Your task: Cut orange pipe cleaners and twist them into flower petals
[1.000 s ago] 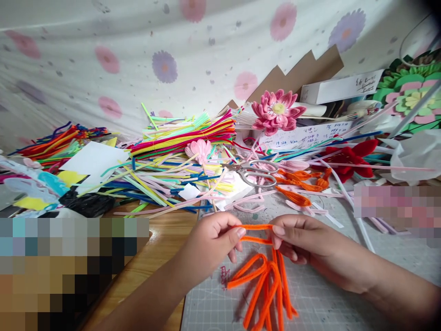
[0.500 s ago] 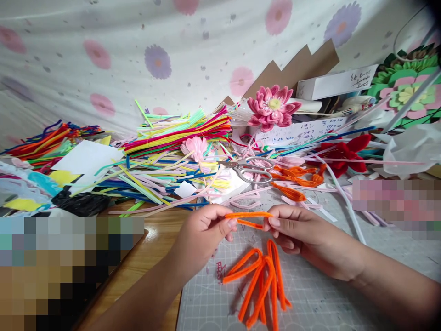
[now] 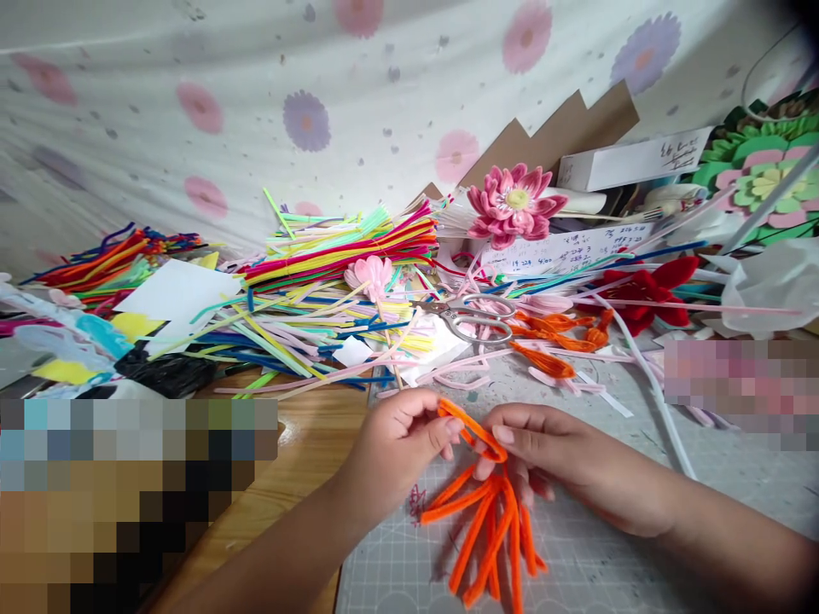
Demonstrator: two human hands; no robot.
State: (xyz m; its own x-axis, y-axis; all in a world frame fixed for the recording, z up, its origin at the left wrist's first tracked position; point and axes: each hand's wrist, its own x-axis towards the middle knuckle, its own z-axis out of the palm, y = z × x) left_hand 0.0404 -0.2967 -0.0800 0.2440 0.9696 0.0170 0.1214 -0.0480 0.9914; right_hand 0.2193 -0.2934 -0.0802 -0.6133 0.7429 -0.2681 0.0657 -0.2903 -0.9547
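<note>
Between my two hands is an orange pipe cleaner (image 3: 474, 424) bent into a narrow loop. My left hand (image 3: 409, 439) pinches its left end between thumb and forefinger. The thumb and fingers of my right hand (image 3: 550, 456) are closed on its lower right end. Just below, several folded orange pipe cleaners (image 3: 490, 537) lie fanned out on the grey cutting mat (image 3: 397, 571); my right hand partly covers their upper ends.
Scissors (image 3: 477, 320) lie beyond my hands, beside orange fuzzy petals (image 3: 563, 337). Bundles of coloured pipe cleaners (image 3: 345, 256) fill the back left. A pink fuzzy flower (image 3: 517, 200) and a red one (image 3: 653, 294) are at the back. Wooden tabletop (image 3: 307, 460) shows left of the mat.
The held orange loop has tilted, its right end now lower. My right hand has come closer to my left and slightly down. The camera view has shifted a little.
</note>
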